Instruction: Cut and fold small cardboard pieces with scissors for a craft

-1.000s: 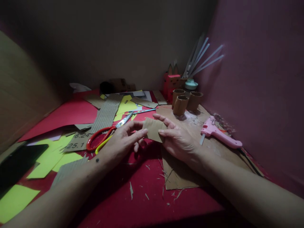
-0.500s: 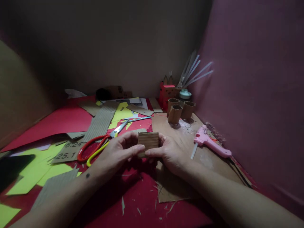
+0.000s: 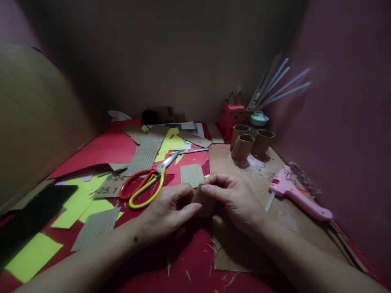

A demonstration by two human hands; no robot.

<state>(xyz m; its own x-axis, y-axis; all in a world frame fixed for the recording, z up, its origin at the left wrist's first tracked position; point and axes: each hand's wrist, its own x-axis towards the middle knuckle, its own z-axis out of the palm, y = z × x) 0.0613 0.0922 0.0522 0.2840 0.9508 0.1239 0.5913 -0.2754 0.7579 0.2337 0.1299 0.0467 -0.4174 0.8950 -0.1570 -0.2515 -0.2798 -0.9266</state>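
From my head, the camera looks forward and down, close above my left hand (image 3: 172,209) and right hand (image 3: 235,199) (the table (image 3: 179,260) spreading beyond), to the back wall (image 3: 183,53).

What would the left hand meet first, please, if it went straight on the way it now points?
Just past the small cardboard piece in its grip, the left hand would probably meet the right hand, which holds the same piece; depth is hard to judge here.
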